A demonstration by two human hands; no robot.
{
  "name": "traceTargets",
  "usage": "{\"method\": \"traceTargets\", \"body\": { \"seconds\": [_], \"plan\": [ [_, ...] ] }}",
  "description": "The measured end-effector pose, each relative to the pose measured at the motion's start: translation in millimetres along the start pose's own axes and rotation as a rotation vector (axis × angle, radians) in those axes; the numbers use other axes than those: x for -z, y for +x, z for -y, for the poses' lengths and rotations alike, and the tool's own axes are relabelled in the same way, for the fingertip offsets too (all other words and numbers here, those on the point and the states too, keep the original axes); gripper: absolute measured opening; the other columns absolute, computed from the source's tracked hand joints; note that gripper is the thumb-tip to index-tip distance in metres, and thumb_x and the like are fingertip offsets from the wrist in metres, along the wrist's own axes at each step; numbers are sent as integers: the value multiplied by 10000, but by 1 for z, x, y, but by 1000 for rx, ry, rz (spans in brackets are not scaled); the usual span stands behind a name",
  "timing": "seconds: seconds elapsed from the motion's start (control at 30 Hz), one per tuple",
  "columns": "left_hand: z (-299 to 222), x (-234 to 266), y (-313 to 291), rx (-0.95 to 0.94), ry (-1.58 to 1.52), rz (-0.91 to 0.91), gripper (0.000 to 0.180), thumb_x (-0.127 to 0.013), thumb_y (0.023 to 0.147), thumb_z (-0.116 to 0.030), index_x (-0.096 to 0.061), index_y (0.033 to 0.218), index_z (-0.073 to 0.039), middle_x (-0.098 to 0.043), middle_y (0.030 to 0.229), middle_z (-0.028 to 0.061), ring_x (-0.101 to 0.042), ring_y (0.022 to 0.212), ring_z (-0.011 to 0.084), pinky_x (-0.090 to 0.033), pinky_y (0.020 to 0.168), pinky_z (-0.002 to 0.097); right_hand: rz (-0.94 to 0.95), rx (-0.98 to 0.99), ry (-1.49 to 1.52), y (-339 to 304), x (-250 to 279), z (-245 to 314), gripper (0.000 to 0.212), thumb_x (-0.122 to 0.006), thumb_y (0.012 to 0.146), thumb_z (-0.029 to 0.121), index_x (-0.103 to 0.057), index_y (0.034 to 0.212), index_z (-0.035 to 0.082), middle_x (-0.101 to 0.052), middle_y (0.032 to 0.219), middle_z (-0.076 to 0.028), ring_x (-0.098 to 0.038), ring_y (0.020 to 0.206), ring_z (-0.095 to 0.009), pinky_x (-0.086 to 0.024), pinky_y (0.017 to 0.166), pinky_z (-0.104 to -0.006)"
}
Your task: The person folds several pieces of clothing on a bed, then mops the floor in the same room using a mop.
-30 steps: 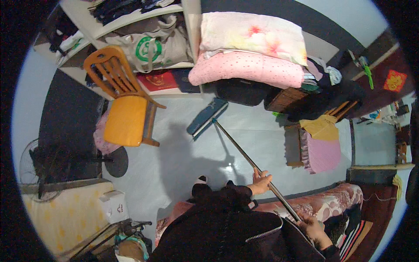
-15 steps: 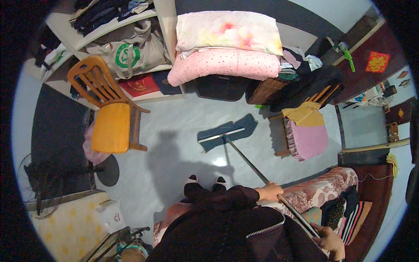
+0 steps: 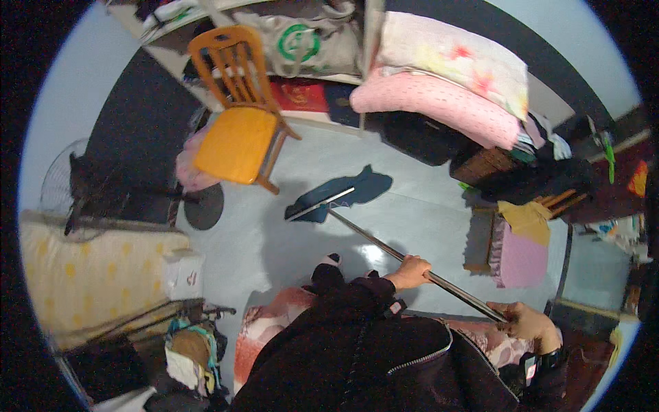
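A flat mop lies with its dark blue cloth head [image 3: 367, 187] spread on the floor, its edge crumpled on the far side. From the pale bar across the head, a metal pole [image 3: 367, 237] slants back toward me on the right. My left hand [image 3: 412, 270] is closed around the middle of this pole. Nearer its upper end, my right hand [image 3: 527, 324] grips it too, with a dark band on the wrist. The mop head rests between a wooden chair [image 3: 237, 144] on the left and a stool with a pink cover [image 3: 525, 254] on the right.
A shelf unit [image 3: 371, 62] and folded pink bedding [image 3: 439, 103] on a black case stand at the back. On the left are a fan [image 3: 75, 192], a yellow-patterned mattress [image 3: 96, 275] and a white box [image 3: 184, 275]. A patterned bed cover [image 3: 268, 323] lies behind my legs.
My view has turned to the left, so the furniture sits further right. The mop head has slid left over the floor, closer to the wooden chair. Both hands still hold the pole.
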State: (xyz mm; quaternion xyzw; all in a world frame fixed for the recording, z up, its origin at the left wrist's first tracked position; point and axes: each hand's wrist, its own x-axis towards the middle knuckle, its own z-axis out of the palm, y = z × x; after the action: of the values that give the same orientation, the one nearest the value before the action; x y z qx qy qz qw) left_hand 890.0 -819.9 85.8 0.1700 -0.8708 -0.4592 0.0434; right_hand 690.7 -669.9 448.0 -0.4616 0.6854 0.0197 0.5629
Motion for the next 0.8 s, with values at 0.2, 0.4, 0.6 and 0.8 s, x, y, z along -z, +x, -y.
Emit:
{"method": "traceTargets", "body": {
  "seconds": [0.2, 0.4, 0.6, 0.8],
  "plan": [
    [72, 45, -83, 334, -2, -139, 353, -781, 775, -422, -664, 781, -89, -699, 811, 121, -671, 809, 390, -497, 755, 489, 253, -71, -122, 103, 26, 88, 609, -688, 921, 128, -495, 1499, 129, -548, 707, -7, -479, 545, -138, -444, 544, -306],
    [176, 70, -194, 718, 262, -595, 263, -780, 753, -321, -693, 831, -85, -671, 892, 150, -638, 911, 393, -478, 809, 531, 265, 286, -389, 230, -30, 167, 593, -690, 907, 171, -513, 1470, 123, -701, 891, -210, -662, 702, -319, -533, 715, -398],
    [165, 62, -174, 661, 427, -286, 200, -768, 778, -276, -697, 824, -95, -675, 866, 134, -633, 897, 408, -422, 862, 604, 221, 201, -588, 189, -18, 184, 538, -681, 908, 189, -560, 1423, 90, -682, 1027, -293, -689, 876, -428, -533, 794, -437],
    [113, 105, -118, 375, -108, -294, 225, -763, 814, -330, -699, 823, -114, -688, 860, 131, -644, 920, 385, -434, 834, 573, 148, 170, -651, 132, 54, 235, 615, -737, 785, 51, -616, 1384, 121, -705, 1055, -250, -714, 951, -371, -541, 846, -385]
  ]
}}
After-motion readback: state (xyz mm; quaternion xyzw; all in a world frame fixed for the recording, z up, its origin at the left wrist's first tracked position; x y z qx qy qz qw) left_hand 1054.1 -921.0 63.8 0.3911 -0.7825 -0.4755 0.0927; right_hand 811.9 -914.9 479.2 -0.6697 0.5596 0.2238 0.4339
